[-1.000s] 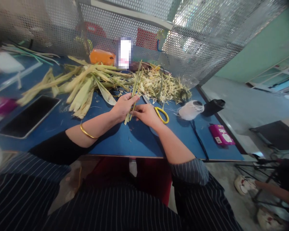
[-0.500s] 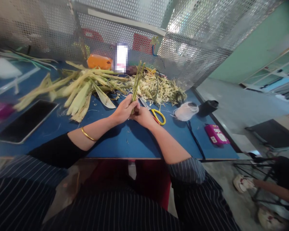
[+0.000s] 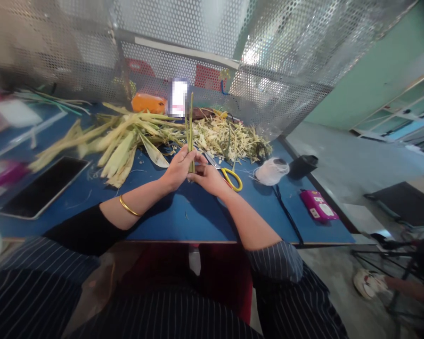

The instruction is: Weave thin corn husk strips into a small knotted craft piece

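My left hand (image 3: 181, 165) is closed round a small bundle of thin green plant stalks (image 3: 190, 127), held nearly upright over the blue table. Close by, my right hand (image 3: 209, 178) pinches at the lower end of the same bundle; its fingertips are partly hidden, but they appear to touch the stalks. Just beyond the right hand lie scissors with yellow handles (image 3: 237, 179), their blades pointing away to the left. Behind both hands spread long dried husk leaves (image 3: 127, 141) and a heap of pale plant scraps (image 3: 229, 139).
A black-screened phone (image 3: 44, 188) lies at left. White thread (image 3: 271, 172), a black spool (image 3: 303, 166), a dark cord (image 3: 288, 214) and a purple tissue pack (image 3: 318, 205) sit at right. An orange pack (image 3: 148, 103) stands before a perforated metal screen (image 3: 183, 56). Another person's foot (image 3: 369, 284) shows at lower right.
The stalk bundle has shifted slightly left and stands more upright. My right hand's fingers have come a little apart from the left hand, near the bundle's lower end. The view has tilted slightly.
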`<action>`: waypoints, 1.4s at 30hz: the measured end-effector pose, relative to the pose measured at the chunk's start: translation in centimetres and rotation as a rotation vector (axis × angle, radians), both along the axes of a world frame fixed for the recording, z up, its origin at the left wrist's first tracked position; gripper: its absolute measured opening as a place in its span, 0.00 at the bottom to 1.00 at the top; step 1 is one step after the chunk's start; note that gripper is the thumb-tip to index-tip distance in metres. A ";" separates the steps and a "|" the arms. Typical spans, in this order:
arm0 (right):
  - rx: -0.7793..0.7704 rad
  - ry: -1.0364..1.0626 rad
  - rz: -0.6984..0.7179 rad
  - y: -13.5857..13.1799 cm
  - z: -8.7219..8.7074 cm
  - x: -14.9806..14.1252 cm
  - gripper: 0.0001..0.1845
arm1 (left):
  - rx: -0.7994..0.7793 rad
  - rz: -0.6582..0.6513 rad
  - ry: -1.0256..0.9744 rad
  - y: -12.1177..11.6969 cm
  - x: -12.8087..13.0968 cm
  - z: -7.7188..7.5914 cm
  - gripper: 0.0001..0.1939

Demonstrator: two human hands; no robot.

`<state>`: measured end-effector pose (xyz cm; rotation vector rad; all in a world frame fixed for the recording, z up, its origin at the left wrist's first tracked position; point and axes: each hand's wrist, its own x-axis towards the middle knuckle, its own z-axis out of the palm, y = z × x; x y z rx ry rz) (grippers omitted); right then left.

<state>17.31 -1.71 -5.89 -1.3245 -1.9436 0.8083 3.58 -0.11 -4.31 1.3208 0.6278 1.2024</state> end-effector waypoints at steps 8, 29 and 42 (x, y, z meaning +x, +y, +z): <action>-0.189 0.276 0.100 -1.0 0.1 -1.7 0.22 | -0.182 -0.109 0.021 -0.7 -0.5 0.8 0.12; 0.195 0.292 -0.162 -2.1 4.5 0.8 0.11 | -0.188 -0.183 0.049 -1.4 -1.8 4.6 0.12; 0.043 0.769 -0.126 -1.6 4.7 2.5 0.07 | -0.211 -0.390 0.494 -2.1 -2.1 5.0 0.15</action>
